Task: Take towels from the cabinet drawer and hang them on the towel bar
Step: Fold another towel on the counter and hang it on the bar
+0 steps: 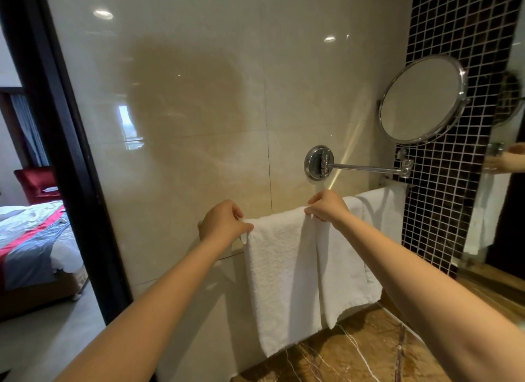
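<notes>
Towel [281, 271] number three is already draped over the towel bar [238, 246], near the bar's left end, with two other white towels [343, 271] hanging just to its right. Left hand [223, 221] is pinched shut on the top left corner, right hand [326, 207] pinches the top right corner. Best bet is probably tugging both corners evenly so the fold sits flat on the bar and the bottom hem hangs level above the marble bench [355, 356], without overlapping the neighbour.

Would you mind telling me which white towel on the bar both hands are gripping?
The leftmost towel: left hand and right hand pinch its top corners; the others hang untouched to its right.
</notes>
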`<state>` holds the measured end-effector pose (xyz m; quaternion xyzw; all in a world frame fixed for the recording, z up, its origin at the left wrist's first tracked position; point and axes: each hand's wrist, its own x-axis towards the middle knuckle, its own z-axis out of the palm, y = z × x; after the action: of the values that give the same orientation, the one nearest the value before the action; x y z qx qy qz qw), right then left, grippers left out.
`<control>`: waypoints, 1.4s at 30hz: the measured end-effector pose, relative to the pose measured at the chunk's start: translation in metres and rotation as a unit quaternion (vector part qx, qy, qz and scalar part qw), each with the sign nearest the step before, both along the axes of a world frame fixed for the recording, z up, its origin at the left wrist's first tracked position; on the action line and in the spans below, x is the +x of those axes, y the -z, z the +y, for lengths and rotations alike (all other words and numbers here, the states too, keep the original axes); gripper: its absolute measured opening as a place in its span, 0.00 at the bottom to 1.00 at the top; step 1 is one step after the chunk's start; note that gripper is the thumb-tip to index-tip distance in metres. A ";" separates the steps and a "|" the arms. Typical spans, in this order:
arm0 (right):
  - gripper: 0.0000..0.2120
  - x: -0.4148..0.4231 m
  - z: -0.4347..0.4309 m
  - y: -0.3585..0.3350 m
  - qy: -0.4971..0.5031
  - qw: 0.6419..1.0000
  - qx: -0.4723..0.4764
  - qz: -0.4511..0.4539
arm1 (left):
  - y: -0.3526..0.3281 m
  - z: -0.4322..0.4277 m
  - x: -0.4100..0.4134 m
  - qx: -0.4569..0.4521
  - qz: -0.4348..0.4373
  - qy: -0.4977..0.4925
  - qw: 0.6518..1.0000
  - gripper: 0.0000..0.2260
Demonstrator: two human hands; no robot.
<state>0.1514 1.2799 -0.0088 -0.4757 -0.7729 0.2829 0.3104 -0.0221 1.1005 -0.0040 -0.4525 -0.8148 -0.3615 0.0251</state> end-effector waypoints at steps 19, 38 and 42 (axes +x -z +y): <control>0.15 0.010 -0.012 0.038 -0.067 0.983 0.172 -0.005 | 0.029 0.007 0.010 0.027 0.263 0.111 0.958 0.13; 0.07 0.009 -0.023 0.108 -0.063 0.980 -0.104 0.160 | 0.113 -0.011 0.014 0.162 -0.100 0.019 0.982 0.14; 0.11 0.007 -0.023 0.102 -0.109 0.950 -0.163 0.242 | 0.107 0.002 0.013 0.140 -0.168 0.052 0.974 0.14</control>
<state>0.1582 1.2564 -0.1104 -0.3496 -0.6654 0.5435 0.3737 -0.0088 1.1027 -0.1109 -0.4196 -0.7240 -0.5433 -0.0682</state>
